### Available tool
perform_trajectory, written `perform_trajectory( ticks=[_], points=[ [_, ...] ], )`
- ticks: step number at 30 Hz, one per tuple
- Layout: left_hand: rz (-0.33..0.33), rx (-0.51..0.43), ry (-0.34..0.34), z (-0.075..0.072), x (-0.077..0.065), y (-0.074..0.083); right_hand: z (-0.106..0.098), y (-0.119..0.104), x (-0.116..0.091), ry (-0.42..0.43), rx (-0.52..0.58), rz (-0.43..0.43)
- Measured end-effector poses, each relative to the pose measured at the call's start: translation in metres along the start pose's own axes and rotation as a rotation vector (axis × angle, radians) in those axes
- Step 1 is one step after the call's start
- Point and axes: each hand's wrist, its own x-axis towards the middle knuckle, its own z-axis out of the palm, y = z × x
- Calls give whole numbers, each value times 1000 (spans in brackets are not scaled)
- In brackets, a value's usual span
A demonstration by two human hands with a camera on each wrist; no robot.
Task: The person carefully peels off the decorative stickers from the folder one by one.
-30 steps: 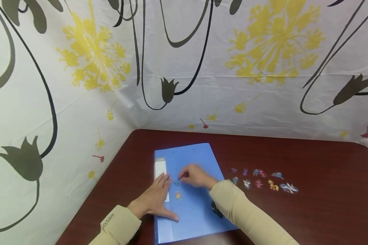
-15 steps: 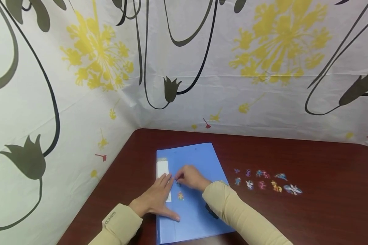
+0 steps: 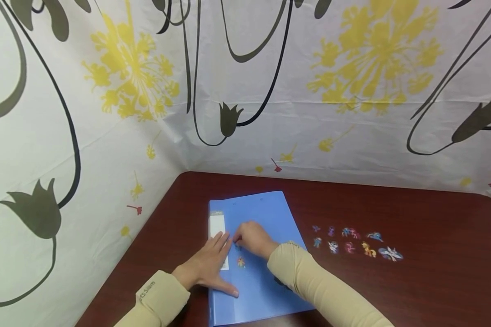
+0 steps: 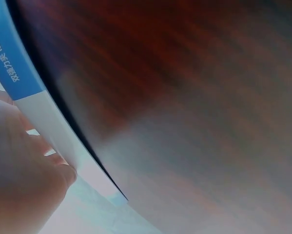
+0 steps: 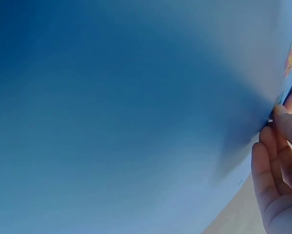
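Note:
A blue ring binder (image 3: 262, 290) lies on the table with a pale label (image 3: 217, 223) along its spine side. My left hand (image 3: 208, 261) rests flat on the binder's left side, fingers spread, thumb pointing right. My right hand (image 3: 253, 237) has curled fingers at the cover, just right of the left fingertips. Thumb and finger pinch a small sticker, mostly hidden by them. In the right wrist view the thumb (image 5: 289, 124) meets a small teal patch (image 5: 278, 101) at the cover. Below the right fingers an orange-and-pink pony sticker (image 3: 241, 262) is stuck on the cover.
Several cartoon pony stickers lie in two rows on the dark red table (image 3: 433, 236) right of the binder, a yellow-orange pony (image 3: 368, 249) and a white winged one (image 3: 390, 254) among them. A patterned cloth (image 3: 270, 145) hangs behind the table.
My right hand has moved slightly left and down onto the cover, now covering most of the teal sticker there. My left hand stays in place on the binder. The view has shifted slightly.

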Motion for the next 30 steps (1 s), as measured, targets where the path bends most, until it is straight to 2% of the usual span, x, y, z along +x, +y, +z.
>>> perform_trajectory(
  ticks=[11,18,22,30],
  points=[
    [21,34,3,2,-1,-2,-2,2,1,-14,16,-14],
    [34,36,20,3,-1,-2,4,10,3,-58,164,49],
    [43,39,31,3,0,-2,5,13,4,-71,234,54],
    [36,31,33,2,-1,-3,3,9,4,-75,158,14]
  ],
)
